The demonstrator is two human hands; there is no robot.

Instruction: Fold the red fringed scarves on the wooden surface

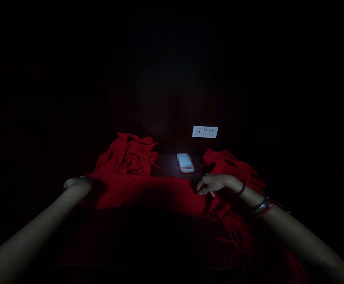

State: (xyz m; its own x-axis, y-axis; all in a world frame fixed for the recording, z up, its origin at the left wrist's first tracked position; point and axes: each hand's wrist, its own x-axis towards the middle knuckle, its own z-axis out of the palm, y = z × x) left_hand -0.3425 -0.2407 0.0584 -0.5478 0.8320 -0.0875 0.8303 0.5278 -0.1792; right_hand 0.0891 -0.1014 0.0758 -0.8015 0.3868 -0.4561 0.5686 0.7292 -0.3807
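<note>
A red scarf (160,193) lies as a long flat strip across the dark surface in front of me. At its left end is my left hand (76,181), whose fingers are mostly hidden beyond the wrist. Over the right end, my right hand (210,184) has its fingers curled down and closed on the cloth. Red fringed tassels (238,234) hang below the right wrist. Whether they belong to the flat strip or to the cloth behind it I cannot tell.
A crumpled pile of red fringed cloth (130,154) sits back left, and more bunched red cloth (234,165) is back right. Between them lies a phone (185,163) with a lit screen. A white socket plate (205,131) is on the wall behind. Everything around is very dark.
</note>
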